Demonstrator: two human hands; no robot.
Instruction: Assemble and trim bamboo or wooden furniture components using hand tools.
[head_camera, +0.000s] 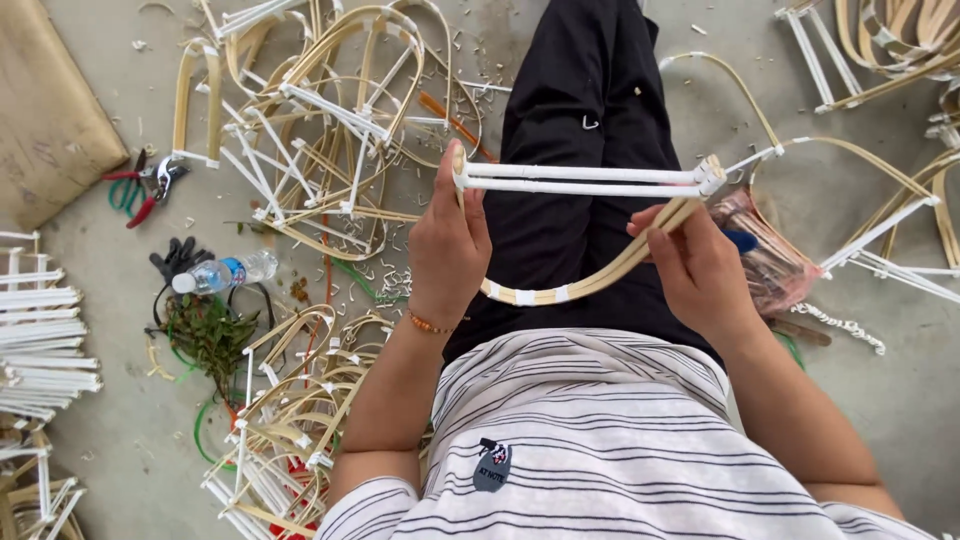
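Person seated on concrete floor (880, 390), head cam looking down over lap: black trousers, striped shirt.

Both hands hold one bamboo frame (585, 180) above the lap, mid-picture: two white-wrapped straight bars across the top, a curved bare bamboo strip bowing underneath w/ white tape bands at its low point. Left hand (448, 250) fingers closed around the frame's left end, thumb up against the bar end; bead bracelet on that wrist. Right hand (697, 270) fingers curled closed on the curved strip near the frame's right end, just below the taped corner.

Containers: only one seen, a clear plastic water bottle (224, 272) lying on its side on the floor left of the lap, blue label, white cap; contents can't tell. It touches a dark glove (178, 256).

Rest of floor: pile of finished frames (320, 130) towards the top-left, another pile (290, 420) by the bottom-left near the person's left arm, more frames at the right edge (890, 240). Stack of white-wrapped sticks (40, 330) at the left edge. Red-handled pruning shears (148, 185) upper left, beside a brown board (45, 110) in the top-left corner. Green wire and scraps (205, 340) below the bottle. Shavings scattered all over.
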